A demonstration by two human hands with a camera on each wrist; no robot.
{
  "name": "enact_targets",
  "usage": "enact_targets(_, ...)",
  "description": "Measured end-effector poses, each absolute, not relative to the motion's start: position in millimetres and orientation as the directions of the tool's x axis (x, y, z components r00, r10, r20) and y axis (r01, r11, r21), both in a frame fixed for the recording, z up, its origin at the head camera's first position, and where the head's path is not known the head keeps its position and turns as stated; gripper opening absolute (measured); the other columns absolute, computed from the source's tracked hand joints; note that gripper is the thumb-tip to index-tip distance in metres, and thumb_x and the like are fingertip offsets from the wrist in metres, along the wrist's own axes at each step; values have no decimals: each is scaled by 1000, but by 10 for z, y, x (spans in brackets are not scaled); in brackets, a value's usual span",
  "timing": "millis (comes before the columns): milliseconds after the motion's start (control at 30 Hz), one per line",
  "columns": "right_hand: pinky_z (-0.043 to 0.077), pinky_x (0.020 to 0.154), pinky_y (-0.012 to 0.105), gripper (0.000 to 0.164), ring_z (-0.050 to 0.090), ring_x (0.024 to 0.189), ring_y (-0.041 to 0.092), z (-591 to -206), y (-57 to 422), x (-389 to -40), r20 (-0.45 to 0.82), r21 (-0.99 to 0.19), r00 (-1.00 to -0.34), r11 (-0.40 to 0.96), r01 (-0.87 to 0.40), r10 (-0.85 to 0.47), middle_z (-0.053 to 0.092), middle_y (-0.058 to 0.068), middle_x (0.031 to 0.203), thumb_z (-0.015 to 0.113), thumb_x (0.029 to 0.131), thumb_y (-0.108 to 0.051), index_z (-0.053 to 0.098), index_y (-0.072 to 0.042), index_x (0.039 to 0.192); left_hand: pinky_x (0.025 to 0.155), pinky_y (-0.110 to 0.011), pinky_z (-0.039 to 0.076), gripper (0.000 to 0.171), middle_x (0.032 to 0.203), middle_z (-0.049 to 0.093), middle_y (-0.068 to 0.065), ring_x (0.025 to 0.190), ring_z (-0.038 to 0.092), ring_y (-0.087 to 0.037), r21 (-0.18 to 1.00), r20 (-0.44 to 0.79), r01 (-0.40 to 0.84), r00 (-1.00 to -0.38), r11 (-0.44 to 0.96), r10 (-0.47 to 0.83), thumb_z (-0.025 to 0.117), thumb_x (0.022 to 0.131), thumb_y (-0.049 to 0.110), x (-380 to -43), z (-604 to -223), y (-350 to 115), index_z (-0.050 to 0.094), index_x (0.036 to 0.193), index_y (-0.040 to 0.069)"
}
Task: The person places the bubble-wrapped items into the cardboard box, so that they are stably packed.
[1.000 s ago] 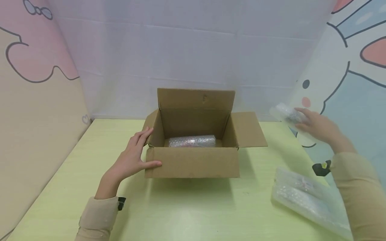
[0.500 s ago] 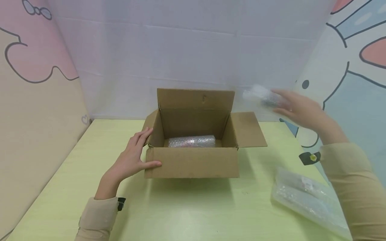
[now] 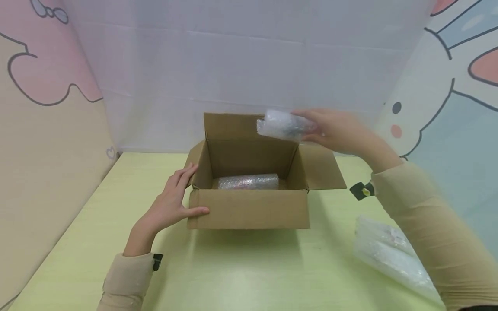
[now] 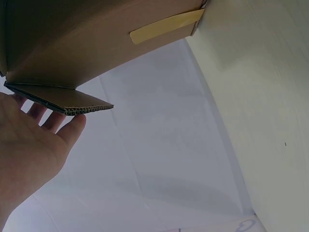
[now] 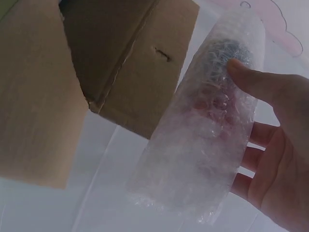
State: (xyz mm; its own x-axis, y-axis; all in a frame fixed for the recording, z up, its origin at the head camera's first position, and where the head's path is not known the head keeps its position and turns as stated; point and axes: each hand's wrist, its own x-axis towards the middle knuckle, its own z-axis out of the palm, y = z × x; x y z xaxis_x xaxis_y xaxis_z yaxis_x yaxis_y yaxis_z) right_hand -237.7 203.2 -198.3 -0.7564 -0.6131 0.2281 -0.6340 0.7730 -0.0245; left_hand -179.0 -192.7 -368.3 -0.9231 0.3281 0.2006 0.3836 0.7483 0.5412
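Observation:
A cardboard box (image 3: 249,209) stands on the table with its flaps folded out. My left hand (image 3: 167,203) rests at its front left corner, fingers extended along the left flap (image 4: 63,96) and thumb lying straight on the front flap. My right hand (image 3: 334,129) holds a bubble-wrapped item (image 5: 203,121) above the box's right rear, thumb on one side and fingers on the other. Dark and reddish parts show through its wrap. Inside the box lies a bubble-wrapped roll (image 3: 249,182) with faint red print, its lower part hidden by the front wall.
Clear bubble-wrapped packages (image 3: 393,255) lie on the table at the right, partly covered by my right sleeve. The right flap (image 3: 323,168) sticks out sideways. A white curtain (image 3: 155,77) hangs behind the table (image 3: 233,276), with printed panels on both sides.
My right hand has carried the bubble-wrapped item leftward from the table's right side to above the box. My left hand has stayed on the box corner.

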Motion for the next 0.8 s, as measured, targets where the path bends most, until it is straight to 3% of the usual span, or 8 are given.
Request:
enact_targets(467, 53, 76, 39, 62, 63, 92, 21, -2072, 1206, -2695, -29, -1, -678, 679, -734, -734, 65, 5, 118, 69, 91, -29, 41, -25, 147, 96, -63, 42, 114, 157, 22, -13, 139, 30, -34, 540, 203, 377, -926, 753, 318, 81, 70, 55, -1745, -3644, -1940, 11, 156, 31)
enact_targets(667, 52, 79, 43, 62, 62, 95, 20, -2157, 953, -2774, -143, 23, -676, 681, -732, -722, 65, 3, 106, 69, 90, -30, 41, -28, 146, 96, -64, 43, 114, 158, 20, -13, 141, 27, -34, 537, 194, 374, -927, 756, 321, 80, 70, 56, -1734, -3628, -1938, 10, 156, 32)
enact_targets(800, 50, 91, 46, 62, 62, 108, 23, -2213, 840, -2822, -213, 32, -663, 673, -739, -718, 66, 4, 116, 68, 91, -31, 42, -25, 146, 96, -65, 42, 114, 158, 19, -12, 142, 26, -33, 538, 186, 370, -928, 757, 322, 80, 69, 58, -1740, -3632, -1934, 10, 156, 33)
